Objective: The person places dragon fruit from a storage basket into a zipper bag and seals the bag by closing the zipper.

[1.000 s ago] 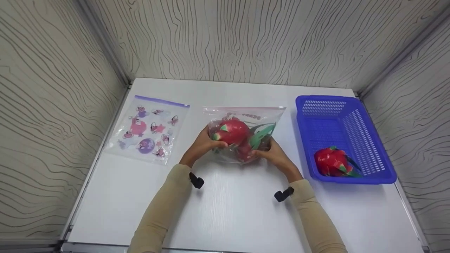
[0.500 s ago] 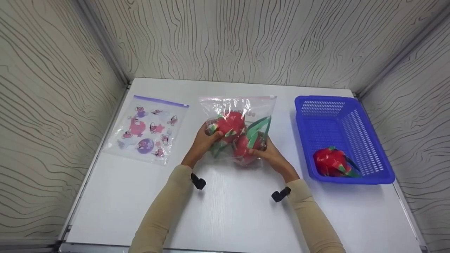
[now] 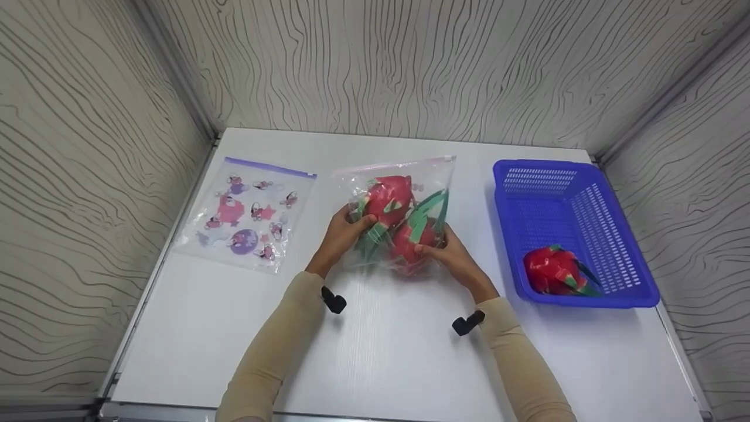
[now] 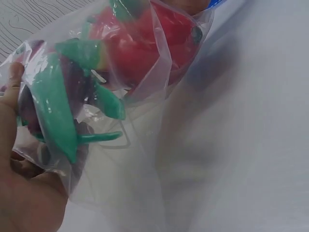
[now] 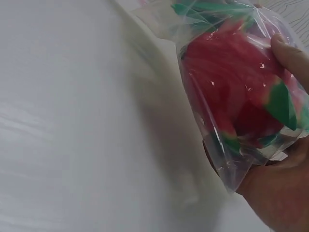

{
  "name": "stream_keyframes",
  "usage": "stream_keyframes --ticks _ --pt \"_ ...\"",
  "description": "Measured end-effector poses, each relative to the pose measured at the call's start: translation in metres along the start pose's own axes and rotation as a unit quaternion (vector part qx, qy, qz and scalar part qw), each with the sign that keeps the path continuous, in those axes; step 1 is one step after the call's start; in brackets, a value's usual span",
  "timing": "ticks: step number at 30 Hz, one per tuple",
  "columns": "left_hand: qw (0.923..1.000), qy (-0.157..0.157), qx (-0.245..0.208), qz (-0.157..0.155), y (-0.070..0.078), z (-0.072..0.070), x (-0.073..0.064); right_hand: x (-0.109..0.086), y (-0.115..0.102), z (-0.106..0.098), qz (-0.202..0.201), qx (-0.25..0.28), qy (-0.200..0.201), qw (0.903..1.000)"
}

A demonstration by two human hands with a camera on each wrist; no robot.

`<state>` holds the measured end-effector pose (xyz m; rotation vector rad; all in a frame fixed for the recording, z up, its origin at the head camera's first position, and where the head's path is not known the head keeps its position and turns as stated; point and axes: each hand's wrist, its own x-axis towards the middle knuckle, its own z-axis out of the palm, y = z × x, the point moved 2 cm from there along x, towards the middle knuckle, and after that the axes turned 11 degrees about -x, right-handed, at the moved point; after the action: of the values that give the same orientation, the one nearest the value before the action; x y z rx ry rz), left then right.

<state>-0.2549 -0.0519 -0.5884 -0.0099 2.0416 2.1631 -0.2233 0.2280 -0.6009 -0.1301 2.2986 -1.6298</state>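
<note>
Both hands hold a clear zip bag [image 3: 436, 176] with two red dragon fruits in it, likely fake, with green leaf tips. My left hand [image 3: 341, 237] grips the bag's left side, its thumb over the plastic at the upper dragon fruit [image 3: 389, 196]. On the right side, my right hand [image 3: 456, 255] grips the bag round the lower dragon fruit [image 3: 407, 246], thumb in front. A pale pink zip strip runs along the bag's top, with its slider at the right corner. Both wrist views show the bag lifted off the white table [image 5: 63, 121].
To the left lies a flat printed zip bag [image 3: 243, 217] with a purple strip. A blue plastic basket [image 3: 504, 234] stands on the right, with one dragon fruit [image 3: 551, 271] in its near end. Wood-patterned panels [image 3: 375, 70] enclose the table at the back and sides.
The bag has tilted and turned in both hands, its zip edge moving up and slightly left. The two dragon fruits inside have shifted, the left one upward. Basket and printed bag stay put.
</note>
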Motion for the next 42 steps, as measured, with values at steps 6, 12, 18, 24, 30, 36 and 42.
stream_keyframes --ticks 6,12,18,24,30,36,42 --pt "0.9985 -0.023 -0.042 -0.027 -0.002 0.000 -0.002 0.003 0.000 -0.003 -0.001 0.016 0.007 0.9998" --pt "0.9938 -0.063 -0.068 -0.062 0.000 0.001 -0.004 0.006 0.001 -0.007 0.009 0.057 0.018 0.9982" --pt "0.9950 -0.051 -0.071 -0.050 -0.002 0.005 0.006 0.012 0.000 -0.009 0.016 0.081 0.021 0.9964" --pt "0.9963 -0.020 -0.064 -0.054 0.000 0.011 0.016 0.018 -0.006 -0.016 0.008 0.082 0.036 0.9959" --pt "0.9948 -0.040 -0.075 -0.056 0.003 0.015 0.022 0.022 -0.007 -0.023 0.009 0.061 0.057 0.9965" --pt "0.9943 -0.035 -0.070 -0.073 0.003 0.018 0.031 0.026 -0.005 -0.026 0.019 0.068 0.073 0.9949" --pt "0.9954 -0.004 -0.076 -0.058 0.002 0.020 0.044 0.033 -0.006 -0.028 0.020 0.082 0.073 0.9937"
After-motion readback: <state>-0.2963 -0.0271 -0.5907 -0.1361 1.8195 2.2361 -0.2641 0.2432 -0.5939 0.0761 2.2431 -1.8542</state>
